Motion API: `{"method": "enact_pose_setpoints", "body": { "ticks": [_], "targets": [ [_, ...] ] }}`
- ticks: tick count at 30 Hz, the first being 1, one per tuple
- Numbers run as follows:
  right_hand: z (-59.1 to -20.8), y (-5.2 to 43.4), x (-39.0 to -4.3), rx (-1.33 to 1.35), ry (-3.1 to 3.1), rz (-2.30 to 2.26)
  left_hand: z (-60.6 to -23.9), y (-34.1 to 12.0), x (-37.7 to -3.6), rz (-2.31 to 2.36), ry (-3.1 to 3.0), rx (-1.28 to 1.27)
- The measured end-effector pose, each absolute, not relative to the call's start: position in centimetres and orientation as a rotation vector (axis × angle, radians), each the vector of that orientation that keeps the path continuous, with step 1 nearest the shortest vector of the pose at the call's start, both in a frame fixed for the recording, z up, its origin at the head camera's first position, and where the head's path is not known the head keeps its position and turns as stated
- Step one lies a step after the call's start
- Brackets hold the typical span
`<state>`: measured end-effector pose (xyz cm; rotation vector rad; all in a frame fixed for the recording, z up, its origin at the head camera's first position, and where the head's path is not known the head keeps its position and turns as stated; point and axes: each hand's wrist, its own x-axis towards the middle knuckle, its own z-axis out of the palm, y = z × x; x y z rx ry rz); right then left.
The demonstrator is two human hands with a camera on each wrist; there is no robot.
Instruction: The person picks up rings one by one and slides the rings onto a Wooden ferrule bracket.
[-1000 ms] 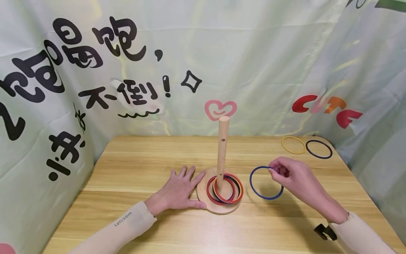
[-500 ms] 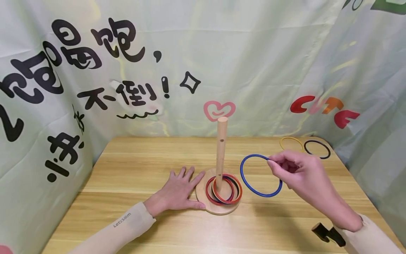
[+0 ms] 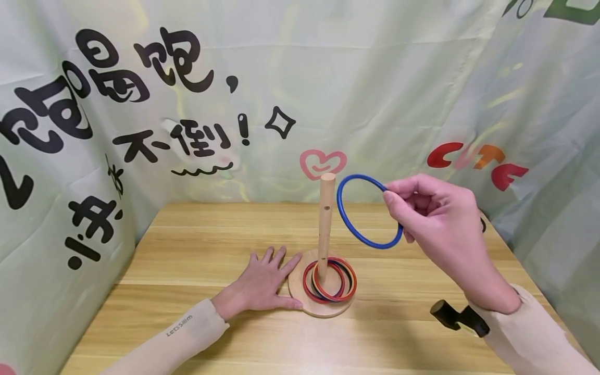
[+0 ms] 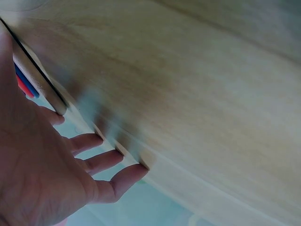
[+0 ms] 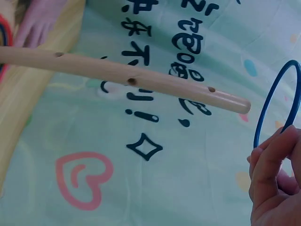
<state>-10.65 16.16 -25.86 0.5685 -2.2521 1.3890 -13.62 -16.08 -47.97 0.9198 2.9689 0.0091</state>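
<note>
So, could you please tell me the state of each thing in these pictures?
blue ring: lifted, tilted, beside the peg's top, not over it.
right hand: pinches the blue ring.
left hand: flat on the table, touching the base.
peg: upright.
stacked rings: lying round the peg on the base.

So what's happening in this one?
A person is working at a ring-stacking toy on a wooden table. The right hand pinches a blue ring in the air, level with the top of the upright peg and just to its right, not yet over it. The left hand lies flat beside the round base, thumb touching its edge. Several red, orange and dark rings already sit around the peg's foot.
</note>
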Motion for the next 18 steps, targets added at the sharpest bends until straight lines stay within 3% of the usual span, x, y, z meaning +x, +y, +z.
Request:
{"method": "enact_pose_setpoints", "body": {
  "ticks": [9,18],
  "targets": [
    [-25.2,14.4,-12.2,0.540,-2.218,1.519,-48.1,-16.1,-13.6,-0.005,2.975,0.920],
    [-27.1,13.4,-13.4,0.537,-2.267,1.542,-48.2,-16.1,-13.7,-0.012,2.975,0.910]
  ]
}}
